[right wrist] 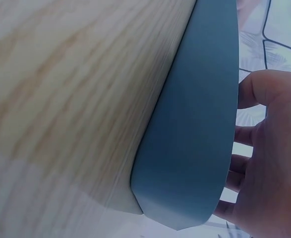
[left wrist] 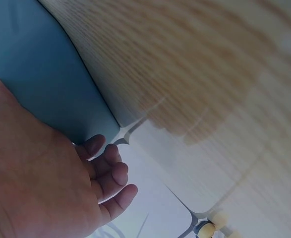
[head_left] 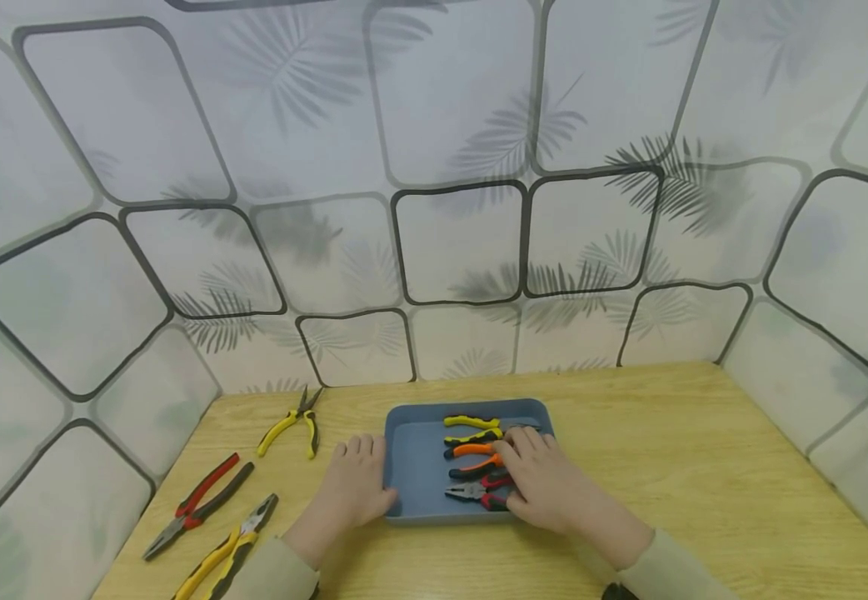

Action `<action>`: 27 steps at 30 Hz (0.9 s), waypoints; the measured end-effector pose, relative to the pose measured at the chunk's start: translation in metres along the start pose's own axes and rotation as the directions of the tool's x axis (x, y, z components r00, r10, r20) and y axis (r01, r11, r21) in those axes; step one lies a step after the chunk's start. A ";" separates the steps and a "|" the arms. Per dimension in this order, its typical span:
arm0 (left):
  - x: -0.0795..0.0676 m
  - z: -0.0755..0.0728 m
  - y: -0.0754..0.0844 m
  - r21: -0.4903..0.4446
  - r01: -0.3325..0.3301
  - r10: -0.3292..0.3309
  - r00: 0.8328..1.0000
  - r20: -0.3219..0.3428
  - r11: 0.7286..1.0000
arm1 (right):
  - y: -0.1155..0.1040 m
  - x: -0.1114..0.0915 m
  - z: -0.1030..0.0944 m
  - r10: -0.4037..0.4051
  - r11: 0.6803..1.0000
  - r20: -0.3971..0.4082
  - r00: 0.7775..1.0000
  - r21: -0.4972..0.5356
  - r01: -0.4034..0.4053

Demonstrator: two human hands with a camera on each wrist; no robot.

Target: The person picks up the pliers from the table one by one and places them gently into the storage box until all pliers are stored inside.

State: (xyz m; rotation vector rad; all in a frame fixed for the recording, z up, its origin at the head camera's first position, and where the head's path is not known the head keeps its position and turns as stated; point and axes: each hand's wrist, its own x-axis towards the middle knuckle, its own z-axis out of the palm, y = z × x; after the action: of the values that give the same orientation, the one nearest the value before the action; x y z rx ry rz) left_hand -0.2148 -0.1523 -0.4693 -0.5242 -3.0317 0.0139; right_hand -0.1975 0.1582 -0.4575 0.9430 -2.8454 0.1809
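Note:
A blue-grey tray [head_left: 421, 471] lies between both hands. Inside it, along the right half, are yellow-and-black pliers [head_left: 471, 437], orange-and-black pliers [head_left: 471, 450] and red-and-black combination pliers [head_left: 466, 492]. My left hand [head_left: 359, 479] rests along the tray's left side, thumb at the rim near the front corner. In the left wrist view its fingers [left wrist: 110, 173] are loosely bent outside the tray wall [left wrist: 46, 74]. My right hand [head_left: 542, 479] reaches over the right rim, fingers spread over the pliers' handles. The right wrist view hides its fingertips behind the wall [right wrist: 190, 124].
Left of the tray on the wooden table [head_left: 674, 467] lie yellow long-nose pliers [head_left: 291, 425], red-and-black long-nose pliers [head_left: 197, 504] and large yellow-and-black pliers [head_left: 235, 542]. A patterned wall covering [head_left: 456, 250] borders the table's back and sides.

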 end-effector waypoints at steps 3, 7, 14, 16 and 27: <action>0.000 0.000 0.000 0.000 0.001 -0.001 1.000 -0.001 1.000 | 0.001 0.000 0.000 -0.002 1.000 -0.008 1.000 -0.005 0.002; 0.000 0.000 0.000 -0.001 -0.001 0.001 1.000 -0.006 1.000 | 0.003 0.001 0.000 0.000 1.000 -0.006 1.000 -0.005 0.000; 0.000 0.001 -0.001 -0.002 -0.003 0.003 1.000 -0.008 1.000 | 0.008 0.002 -0.001 0.000 1.000 0.003 1.000 -0.026 0.000; 0.000 0.001 -0.001 -0.001 -0.001 0.001 1.000 -0.009 1.000 | 0.010 0.002 -0.001 0.000 0.999 0.002 1.000 -0.034 0.000; 0.000 -0.001 0.000 -0.014 0.007 -0.007 1.000 0.006 1.000 | 0.017 0.002 0.000 0.006 0.998 -0.052 0.999 -0.060 -0.009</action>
State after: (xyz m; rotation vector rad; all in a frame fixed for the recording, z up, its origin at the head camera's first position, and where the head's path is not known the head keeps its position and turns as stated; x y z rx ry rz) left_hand -0.2149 -0.1526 -0.4684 -0.5151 -3.0417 -0.0067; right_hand -0.2093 0.1709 -0.4581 0.9027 -2.7903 0.1177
